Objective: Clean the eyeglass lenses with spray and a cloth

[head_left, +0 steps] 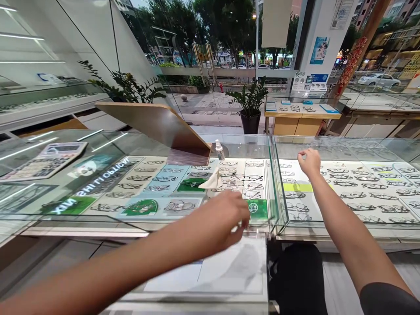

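My left hand is over the front edge of the left glass display case, its fingers curled down toward the thumb. Whether anything is in that pinch I cannot make out. Farther right, my right hand is raised over the right glass case, thumb and fingertips bent together; anything between them is too small to see. Rows of eyeglasses lie inside the left case, and more eyeglasses fill the right one. A pale cloth lies crumpled on the left case, beyond my left hand.
Behind the cloth stands a small white spray bottle, beside a large tilted brown board. A calculator rests at far left. Below my left arm is a white panel or drawer. Potted plants stand near the window.
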Action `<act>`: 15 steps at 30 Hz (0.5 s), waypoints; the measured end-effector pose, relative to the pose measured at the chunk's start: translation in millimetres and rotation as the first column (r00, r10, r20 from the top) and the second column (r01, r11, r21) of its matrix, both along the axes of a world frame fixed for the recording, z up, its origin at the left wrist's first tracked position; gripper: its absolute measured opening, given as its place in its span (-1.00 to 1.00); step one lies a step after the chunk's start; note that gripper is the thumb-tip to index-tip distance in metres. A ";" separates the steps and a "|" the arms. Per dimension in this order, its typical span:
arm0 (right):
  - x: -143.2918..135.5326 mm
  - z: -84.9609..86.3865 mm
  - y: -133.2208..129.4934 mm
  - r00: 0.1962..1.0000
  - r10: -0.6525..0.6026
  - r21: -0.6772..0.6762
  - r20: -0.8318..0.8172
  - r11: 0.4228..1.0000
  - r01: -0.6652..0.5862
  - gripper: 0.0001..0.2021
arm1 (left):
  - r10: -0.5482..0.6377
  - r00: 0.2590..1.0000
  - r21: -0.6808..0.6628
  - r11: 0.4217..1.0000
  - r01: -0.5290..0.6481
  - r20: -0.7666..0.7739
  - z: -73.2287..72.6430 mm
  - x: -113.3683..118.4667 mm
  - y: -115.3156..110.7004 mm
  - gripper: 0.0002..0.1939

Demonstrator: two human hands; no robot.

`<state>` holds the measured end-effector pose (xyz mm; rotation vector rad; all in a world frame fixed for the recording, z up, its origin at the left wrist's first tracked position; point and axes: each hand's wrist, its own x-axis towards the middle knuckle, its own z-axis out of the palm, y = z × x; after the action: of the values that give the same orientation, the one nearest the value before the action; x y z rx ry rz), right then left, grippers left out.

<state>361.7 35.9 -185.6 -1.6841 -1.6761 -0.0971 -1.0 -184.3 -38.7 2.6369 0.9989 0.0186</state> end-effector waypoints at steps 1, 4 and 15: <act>-0.3 -0.5 0.1 1.000 -0.008 -0.007 0.002 1.000 0.008 -0.76 | -0.024 0.999 -0.039 0.999 0.022 -0.036 -11.6 1.6 -13.7 -0.85; -1.2 -2.1 0.7 1.000 -0.020 -0.011 0.014 1.000 0.020 -0.76 | -0.112 0.983 -0.105 0.990 0.098 -0.147 -59.2 7.4 -39.5 -0.84; -8.6 5.6 -7.3 0.994 -0.080 -0.217 0.076 0.971 0.095 -0.78 | 0.192 0.967 0.133 0.976 -0.171 -0.166 -216.1 14.0 46.3 -0.74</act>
<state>353.0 28.6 -180.0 -1.9402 -1.7129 -0.0095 13.0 -138.0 -254.8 2.6799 1.3362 -0.1226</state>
